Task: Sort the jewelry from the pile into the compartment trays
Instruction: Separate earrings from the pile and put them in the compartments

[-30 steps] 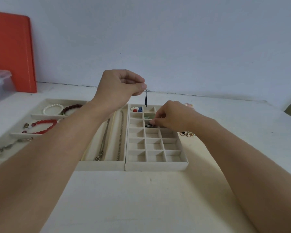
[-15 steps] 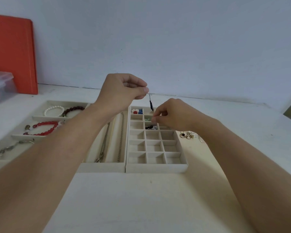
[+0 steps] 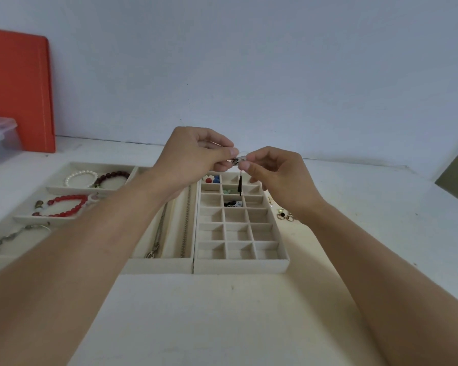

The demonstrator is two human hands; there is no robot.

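Hands meet above the far end of the grid tray (image 3: 242, 265), at my twelve o'clock. My left hand (image 3: 196, 154) and right hand (image 3: 278, 175) both pinch one small earring (image 3: 239, 162) between thumb and fingertips, and its black tassel (image 3: 240, 186) hangs straight down over the far cells. I judge I am separating or checking the piece before dropping it.

Risk, as I see it: the piece is tiny and the two pinches crowd each other, so releasing one side carelessly could let it slip and fall into a wrong cell, perhaps the one holding the black items (image 3: 233, 204) at six o'clock of the tassel. Pulling apart too hard might strain the tassel's joint.

Unsorted rings (image 3: 284, 215) lie on the bench (image 3: 222, 313) at three o'clock of the tray, partly hidden by my right wrist.
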